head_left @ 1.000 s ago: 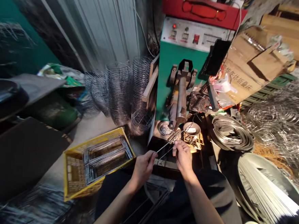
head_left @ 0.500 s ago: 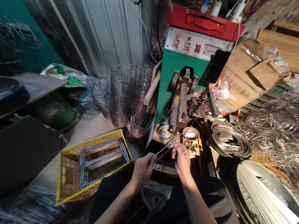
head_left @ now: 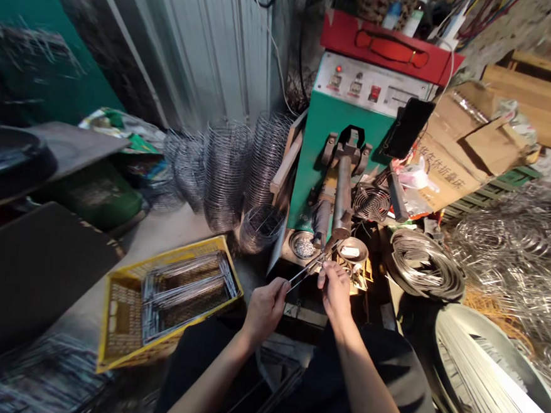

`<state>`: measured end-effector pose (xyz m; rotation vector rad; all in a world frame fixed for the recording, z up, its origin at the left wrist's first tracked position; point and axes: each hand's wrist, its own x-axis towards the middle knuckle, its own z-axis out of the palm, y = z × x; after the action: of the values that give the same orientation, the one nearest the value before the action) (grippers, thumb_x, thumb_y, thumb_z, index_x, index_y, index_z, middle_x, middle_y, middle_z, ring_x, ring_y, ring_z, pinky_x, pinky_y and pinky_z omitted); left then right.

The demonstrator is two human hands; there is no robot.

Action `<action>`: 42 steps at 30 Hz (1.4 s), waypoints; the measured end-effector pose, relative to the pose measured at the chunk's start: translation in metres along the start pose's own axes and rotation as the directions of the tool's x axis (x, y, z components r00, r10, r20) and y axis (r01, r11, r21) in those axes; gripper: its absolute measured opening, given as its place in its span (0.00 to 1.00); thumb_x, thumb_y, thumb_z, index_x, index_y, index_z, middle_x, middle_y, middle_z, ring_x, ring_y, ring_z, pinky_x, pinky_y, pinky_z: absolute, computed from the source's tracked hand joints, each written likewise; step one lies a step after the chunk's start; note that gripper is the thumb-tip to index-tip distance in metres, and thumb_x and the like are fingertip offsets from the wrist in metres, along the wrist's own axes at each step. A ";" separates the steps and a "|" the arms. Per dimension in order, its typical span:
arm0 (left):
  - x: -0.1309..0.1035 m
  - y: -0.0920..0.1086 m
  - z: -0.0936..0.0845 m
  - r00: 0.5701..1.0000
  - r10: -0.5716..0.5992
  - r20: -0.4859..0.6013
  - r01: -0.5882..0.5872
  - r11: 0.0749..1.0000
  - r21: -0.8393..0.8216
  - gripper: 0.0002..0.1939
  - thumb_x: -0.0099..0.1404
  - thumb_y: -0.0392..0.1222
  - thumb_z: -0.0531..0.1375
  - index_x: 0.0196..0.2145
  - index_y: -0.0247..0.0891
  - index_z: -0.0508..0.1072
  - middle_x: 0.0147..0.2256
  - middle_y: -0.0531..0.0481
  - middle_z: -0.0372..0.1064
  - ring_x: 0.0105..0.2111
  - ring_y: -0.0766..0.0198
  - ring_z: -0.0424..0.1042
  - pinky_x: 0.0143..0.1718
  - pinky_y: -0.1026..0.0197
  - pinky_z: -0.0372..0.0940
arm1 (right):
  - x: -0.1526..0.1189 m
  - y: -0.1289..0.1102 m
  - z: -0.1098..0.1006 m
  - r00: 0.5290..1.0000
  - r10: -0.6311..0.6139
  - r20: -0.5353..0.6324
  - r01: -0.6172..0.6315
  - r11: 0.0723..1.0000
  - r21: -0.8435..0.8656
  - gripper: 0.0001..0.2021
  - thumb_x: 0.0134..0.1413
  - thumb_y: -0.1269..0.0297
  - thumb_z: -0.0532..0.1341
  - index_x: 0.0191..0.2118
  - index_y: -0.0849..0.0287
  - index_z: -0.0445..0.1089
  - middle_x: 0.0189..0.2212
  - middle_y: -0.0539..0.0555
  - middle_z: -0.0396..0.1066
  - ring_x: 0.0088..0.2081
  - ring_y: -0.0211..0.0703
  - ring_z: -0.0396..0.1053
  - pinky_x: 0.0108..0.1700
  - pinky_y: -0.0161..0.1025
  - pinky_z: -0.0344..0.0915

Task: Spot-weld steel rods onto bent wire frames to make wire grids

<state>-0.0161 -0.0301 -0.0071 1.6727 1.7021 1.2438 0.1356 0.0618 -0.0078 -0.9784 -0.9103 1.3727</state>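
Left hand (head_left: 264, 309) and right hand (head_left: 336, 290) are pinching thin wire (head_left: 303, 274) (fiddly stuff), bringing it closer to the machine arm (head_left: 344, 195), seemingly lining it up.

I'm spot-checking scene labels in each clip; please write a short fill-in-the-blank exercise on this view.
1. The left hand holds a thin wire before a green machine whose top is ____.
2. The crate nearest that hand is ____.
3. In view, the cardboard box lies to the machine's ____.

Missing words: red; yellow; right.
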 end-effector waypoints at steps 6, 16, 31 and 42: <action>0.004 -0.003 -0.001 1.000 0.011 0.007 -0.011 1.000 0.025 0.15 0.74 0.44 0.49 0.33 0.39 0.71 0.27 0.51 0.72 0.26 0.65 0.71 0.31 0.64 0.59 | 0.003 0.000 0.001 0.999 0.025 0.026 -0.024 1.000 -0.017 0.16 0.48 0.55 0.68 0.23 0.58 0.64 0.15 0.44 0.61 0.16 0.30 0.53 0.20 0.32 0.49; 0.012 -0.003 0.002 0.998 0.050 0.028 -0.052 0.996 0.067 0.16 0.73 0.45 0.49 0.30 0.39 0.68 0.23 0.54 0.65 0.23 0.67 0.66 0.28 0.65 0.55 | 0.006 -0.006 -0.007 1.000 0.002 0.003 -0.001 0.996 -0.093 0.16 0.47 0.52 0.68 0.24 0.57 0.65 0.16 0.45 0.63 0.16 0.30 0.53 0.19 0.32 0.50; 0.038 0.003 0.009 0.994 0.102 0.031 -0.104 0.993 0.050 0.17 0.73 0.44 0.49 0.28 0.39 0.68 0.23 0.52 0.66 0.22 0.67 0.65 0.27 0.65 0.55 | 0.023 -0.011 -0.017 0.998 -0.064 -0.004 0.063 0.991 -0.117 0.16 0.49 0.53 0.67 0.23 0.57 0.65 0.15 0.44 0.61 0.16 0.30 0.52 0.19 0.32 0.48; 0.045 0.004 0.004 0.990 0.114 0.079 -0.119 0.991 0.064 0.15 0.73 0.43 0.50 0.30 0.38 0.71 0.23 0.53 0.67 0.22 0.67 0.66 0.27 0.65 0.55 | 0.028 -0.007 -0.027 0.999 -0.030 0.038 0.034 0.994 -0.100 0.15 0.51 0.53 0.68 0.25 0.59 0.69 0.15 0.45 0.63 0.16 0.30 0.55 0.20 0.31 0.52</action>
<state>-0.0188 0.0134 0.0063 1.8588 1.6403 1.1704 0.1642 0.0898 -0.0116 -1.0132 -1.0262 1.3319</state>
